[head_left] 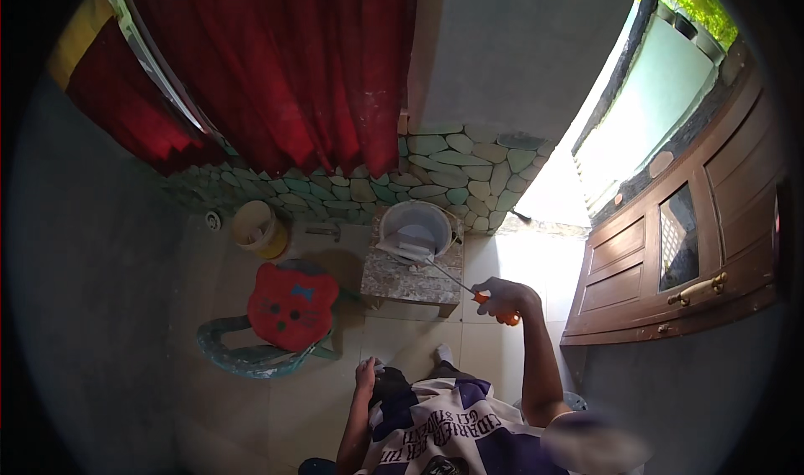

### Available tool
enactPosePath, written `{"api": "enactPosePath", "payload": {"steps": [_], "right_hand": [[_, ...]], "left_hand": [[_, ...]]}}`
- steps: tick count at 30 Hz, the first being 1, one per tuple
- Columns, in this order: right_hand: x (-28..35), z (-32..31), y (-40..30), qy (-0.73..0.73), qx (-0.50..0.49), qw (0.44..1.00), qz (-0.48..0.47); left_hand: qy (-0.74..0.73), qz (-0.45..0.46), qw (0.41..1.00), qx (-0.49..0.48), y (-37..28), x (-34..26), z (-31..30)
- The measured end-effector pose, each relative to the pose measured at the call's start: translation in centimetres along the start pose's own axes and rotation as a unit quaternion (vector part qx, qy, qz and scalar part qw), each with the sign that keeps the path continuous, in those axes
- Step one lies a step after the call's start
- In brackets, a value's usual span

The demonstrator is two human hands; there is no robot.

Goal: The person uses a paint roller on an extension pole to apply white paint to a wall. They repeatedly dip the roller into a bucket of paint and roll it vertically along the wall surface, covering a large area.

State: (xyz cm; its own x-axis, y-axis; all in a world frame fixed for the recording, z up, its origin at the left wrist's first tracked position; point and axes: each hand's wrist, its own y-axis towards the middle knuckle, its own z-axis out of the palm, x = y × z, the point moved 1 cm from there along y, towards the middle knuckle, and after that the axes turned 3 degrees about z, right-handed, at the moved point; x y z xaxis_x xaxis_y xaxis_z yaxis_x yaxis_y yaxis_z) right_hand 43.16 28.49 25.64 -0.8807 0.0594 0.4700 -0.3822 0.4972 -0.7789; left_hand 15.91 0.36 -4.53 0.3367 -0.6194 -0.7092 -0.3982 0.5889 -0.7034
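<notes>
My right hand grips the orange handle of a paint roller. Its thin metal rod runs up and left to the white roller head, which lies at the near rim of a pail. Whitish liquid that looks like paint shows inside the pail. A worn, paint-spattered wooden stool bears the pail. Beside my dark-clad leg, my left hand is held low with curled fingers; whether something small is in it is unclear.
A green plastic chair with a red cat-face cushion stands left. Behind it is a yellowish bucket. Red curtains hang above the stone-patterned wall base. A brown wooden door stands open at right.
</notes>
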Motion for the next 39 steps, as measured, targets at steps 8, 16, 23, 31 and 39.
{"api": "enactPosePath", "payload": {"steps": [8, 16, 23, 31, 39], "right_hand": [[-6.3, -1.0, 10.1, -0.083, -0.062, 0.986, -0.130], [-6.3, -4.9, 5.8, -0.087, 0.002, 0.992, -0.093], [-9.2, -5.5, 7.6, -0.017, 0.018, 0.990, -0.138], [-11.3, -3.7, 6.1, 0.111, 0.001, 0.981, -0.156], [-9.2, 6.2, 9.2, 0.081, -0.066, 0.985, -0.138]], "left_hand": [[-0.146, -0.048, 0.988, 0.019, -1.5, 1.5, 5.2], [-0.230, -0.076, 0.969, -0.046, -3.5, 4.0, 7.3], [-0.229, -0.014, 0.970, -0.082, -5.4, 3.4, 7.9], [-0.285, 0.015, 0.951, -0.117, -4.7, 5.6, 6.8], [-0.262, 0.020, 0.955, -0.137, -6.8, 5.4, 6.3]]}}
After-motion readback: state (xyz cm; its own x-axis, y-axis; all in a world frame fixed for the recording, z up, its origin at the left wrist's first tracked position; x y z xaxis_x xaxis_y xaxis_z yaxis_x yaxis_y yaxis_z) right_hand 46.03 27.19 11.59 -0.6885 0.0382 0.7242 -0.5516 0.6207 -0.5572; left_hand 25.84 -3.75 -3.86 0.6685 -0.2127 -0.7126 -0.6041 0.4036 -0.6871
